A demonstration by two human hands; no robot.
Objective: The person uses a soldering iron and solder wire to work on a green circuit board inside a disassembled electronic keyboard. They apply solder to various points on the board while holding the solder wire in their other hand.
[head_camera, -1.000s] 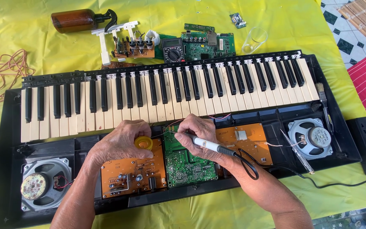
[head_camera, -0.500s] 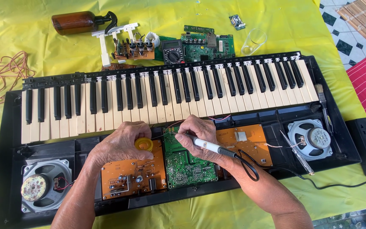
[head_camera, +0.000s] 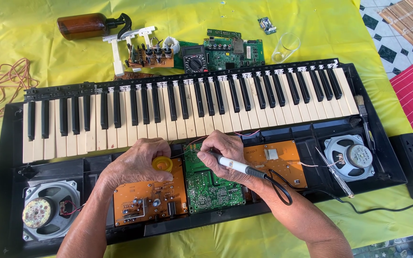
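- While the opened keyboard (head_camera: 192,119) lies case-up on the yellow-covered tabletop (head_camera: 34,43), soldering work is judged to be in hand at the upper edge of the green circuit board (head_camera: 213,184).
- A white-handled soldering iron (head_camera: 233,166) is gripped pen-fashion in the right hand (head_camera: 223,155), its tip directed toward the board's top-left corner; whether the tip touches a joint cannot be told, as the fingers cover it.
- A yellow solder spool (head_camera: 162,164) is clasped under the left hand (head_camera: 137,162), which rests on the orange circuit board (head_camera: 151,203) just beside the green one.
- A fine strand, possibly solder, is seen running from the spool toward the iron tip.
- The iron's black cord (head_camera: 283,188) loops across the right forearm.
- The next move is judged to call for a steady tip and solder fed sparingly, neighbouring pads being avoided.
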